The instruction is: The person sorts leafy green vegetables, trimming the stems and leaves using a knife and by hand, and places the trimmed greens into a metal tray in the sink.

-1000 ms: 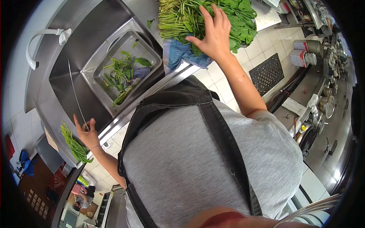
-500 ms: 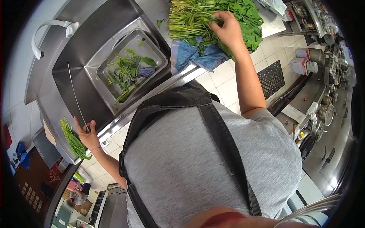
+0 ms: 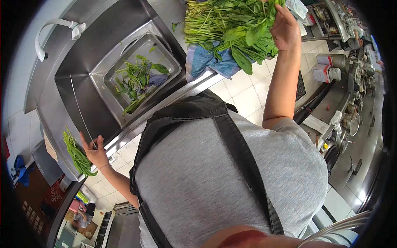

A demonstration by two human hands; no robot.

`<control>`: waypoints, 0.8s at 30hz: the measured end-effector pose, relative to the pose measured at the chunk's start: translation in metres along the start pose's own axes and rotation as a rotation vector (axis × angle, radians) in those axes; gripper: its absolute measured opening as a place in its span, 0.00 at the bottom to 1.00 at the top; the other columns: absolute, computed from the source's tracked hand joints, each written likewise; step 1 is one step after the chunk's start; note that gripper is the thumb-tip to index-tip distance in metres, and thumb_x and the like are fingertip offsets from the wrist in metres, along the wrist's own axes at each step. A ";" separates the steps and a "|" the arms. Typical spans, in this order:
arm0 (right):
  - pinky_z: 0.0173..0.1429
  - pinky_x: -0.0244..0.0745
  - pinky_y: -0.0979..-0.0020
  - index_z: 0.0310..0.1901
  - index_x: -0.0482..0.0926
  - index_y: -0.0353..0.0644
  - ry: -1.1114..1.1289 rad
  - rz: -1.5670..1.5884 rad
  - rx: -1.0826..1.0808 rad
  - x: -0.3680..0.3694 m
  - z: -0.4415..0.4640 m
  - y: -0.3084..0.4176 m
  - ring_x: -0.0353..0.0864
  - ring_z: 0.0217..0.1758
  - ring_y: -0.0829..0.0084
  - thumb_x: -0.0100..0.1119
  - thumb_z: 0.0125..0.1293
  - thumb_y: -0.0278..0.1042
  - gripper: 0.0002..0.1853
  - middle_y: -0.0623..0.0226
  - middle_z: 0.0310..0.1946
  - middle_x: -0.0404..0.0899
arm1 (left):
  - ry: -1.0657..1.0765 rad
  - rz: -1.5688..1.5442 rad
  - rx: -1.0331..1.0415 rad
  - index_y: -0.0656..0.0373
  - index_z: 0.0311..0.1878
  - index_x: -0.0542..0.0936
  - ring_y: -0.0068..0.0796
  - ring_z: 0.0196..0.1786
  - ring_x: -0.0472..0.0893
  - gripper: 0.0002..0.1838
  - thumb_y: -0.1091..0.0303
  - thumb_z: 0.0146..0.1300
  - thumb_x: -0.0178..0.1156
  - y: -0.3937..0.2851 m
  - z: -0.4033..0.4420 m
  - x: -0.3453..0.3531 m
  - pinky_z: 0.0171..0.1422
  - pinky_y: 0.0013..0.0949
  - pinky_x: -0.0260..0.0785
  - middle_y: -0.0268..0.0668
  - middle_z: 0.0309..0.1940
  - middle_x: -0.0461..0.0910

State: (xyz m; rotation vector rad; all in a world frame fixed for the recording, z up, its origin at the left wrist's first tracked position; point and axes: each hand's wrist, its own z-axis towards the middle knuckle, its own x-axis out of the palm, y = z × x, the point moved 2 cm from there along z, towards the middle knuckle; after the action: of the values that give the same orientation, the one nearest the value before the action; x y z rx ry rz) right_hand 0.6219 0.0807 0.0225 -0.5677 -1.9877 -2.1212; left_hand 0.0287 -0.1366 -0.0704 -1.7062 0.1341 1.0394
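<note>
Head view — near, facing forward and down over both hands (image 3: 96, 154) (image 3: 286, 35).

White tap (image 3: 77, 31) upper left — pale floor tiles (image 3: 244, 91), dark grate (image 3: 300, 87), red-and-white containers (image 3: 320, 73) right

White tiles pave the floor (image 3: 248, 89) around a dark drain grate (image 3: 300, 87), pale tiles line the wall (image 3: 20, 138), and bright glare catches the steel units (image 3: 366, 155) along the right.

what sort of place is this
Probably a restaurant or other commercial kitchen: there's a large metal sink, a big heap of leafy greens beside it, and pans along the long counter on the right side of the view.
</note>
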 end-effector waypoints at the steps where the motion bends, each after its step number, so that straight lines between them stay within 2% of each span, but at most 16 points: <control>1: 0.61 0.75 0.63 0.61 0.74 0.33 0.012 0.046 0.023 -0.006 0.002 0.000 0.82 0.55 0.64 0.52 0.70 0.36 0.22 0.57 0.54 0.82 | -0.005 -0.011 -0.040 0.45 0.76 0.62 0.12 0.24 0.70 0.44 0.69 0.58 0.73 -0.010 -0.003 0.001 0.26 0.20 0.58 0.30 0.26 0.81; 2: 0.61 0.75 0.63 0.61 0.74 0.33 0.024 0.091 0.046 -0.019 0.007 0.001 0.82 0.55 0.64 0.52 0.70 0.37 0.22 0.57 0.54 0.82 | -0.010 -0.022 -0.079 0.45 0.76 0.62 0.11 0.22 0.67 0.44 0.69 0.58 0.73 -0.015 -0.005 0.003 0.27 0.20 0.57 0.29 0.25 0.81; 5: 0.58 0.77 0.63 0.62 0.73 0.32 0.016 0.148 0.082 -0.025 0.009 0.006 0.82 0.54 0.62 0.50 0.72 0.37 0.22 0.56 0.54 0.81 | -0.029 -0.023 -0.002 0.45 0.76 0.62 0.11 0.23 0.67 0.44 0.69 0.58 0.73 -0.007 -0.001 0.005 0.28 0.20 0.57 0.29 0.25 0.80; 7: 0.56 0.79 0.63 0.62 0.72 0.31 0.041 0.146 0.090 -0.020 0.008 0.008 0.82 0.53 0.61 0.50 0.72 0.37 0.23 0.55 0.55 0.81 | -0.008 -0.006 -0.023 0.45 0.76 0.62 0.12 0.24 0.68 0.44 0.69 0.58 0.73 -0.004 0.002 0.004 0.29 0.20 0.58 0.29 0.25 0.80; 10: 0.53 0.80 0.63 0.64 0.70 0.29 0.172 0.273 0.147 -0.015 0.012 0.008 0.82 0.52 0.60 0.49 0.73 0.37 0.24 0.53 0.56 0.79 | -0.015 0.019 0.049 0.46 0.76 0.62 0.12 0.26 0.69 0.44 0.70 0.58 0.73 0.005 0.006 0.005 0.32 0.19 0.60 0.29 0.26 0.80; 13: 0.55 0.79 0.62 0.65 0.67 0.28 0.165 0.296 0.071 0.004 0.011 0.012 0.81 0.52 0.60 0.47 0.74 0.37 0.25 0.51 0.59 0.77 | -0.023 0.019 0.053 0.46 0.76 0.63 0.13 0.27 0.70 0.43 0.70 0.58 0.73 0.005 0.006 0.005 0.35 0.19 0.61 0.29 0.26 0.80; 16: 0.57 0.78 0.62 0.66 0.66 0.26 0.280 0.368 0.111 0.033 0.016 0.013 0.80 0.55 0.58 0.48 0.74 0.35 0.25 0.49 0.60 0.76 | -0.022 -0.025 0.025 0.47 0.76 0.63 0.13 0.27 0.70 0.43 0.70 0.58 0.73 -0.001 0.003 0.006 0.37 0.19 0.62 0.28 0.25 0.80; 17: 0.58 0.78 0.62 0.65 0.66 0.26 0.244 0.338 0.094 0.043 0.018 0.013 0.80 0.56 0.58 0.49 0.73 0.34 0.24 0.49 0.60 0.76 | -0.023 -0.044 0.020 0.47 0.76 0.63 0.13 0.28 0.70 0.43 0.70 0.58 0.72 -0.001 0.003 0.005 0.37 0.19 0.62 0.28 0.25 0.80; 20: 0.59 0.78 0.61 0.62 0.69 0.27 0.196 0.294 0.070 0.059 0.027 0.011 0.79 0.59 0.55 0.53 0.71 0.31 0.22 0.49 0.57 0.77 | -0.013 -0.025 0.036 0.47 0.76 0.63 0.12 0.27 0.70 0.43 0.71 0.58 0.72 0.007 0.005 0.000 0.36 0.20 0.62 0.29 0.25 0.80; 24: 0.56 0.79 0.59 0.55 0.74 0.30 0.208 0.333 0.162 0.046 0.035 0.003 0.81 0.55 0.57 0.54 0.71 0.31 0.16 0.51 0.52 0.79 | -0.047 -0.071 0.043 0.45 0.76 0.64 0.11 0.24 0.67 0.43 0.72 0.58 0.72 0.011 0.001 -0.002 0.29 0.20 0.59 0.29 0.25 0.80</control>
State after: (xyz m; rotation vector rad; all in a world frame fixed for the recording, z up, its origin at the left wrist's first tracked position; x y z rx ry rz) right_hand 0.5863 0.1212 0.0445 -0.5764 -1.7874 -1.7301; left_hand 0.0204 -0.1408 -0.0767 -1.6349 0.0644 1.0163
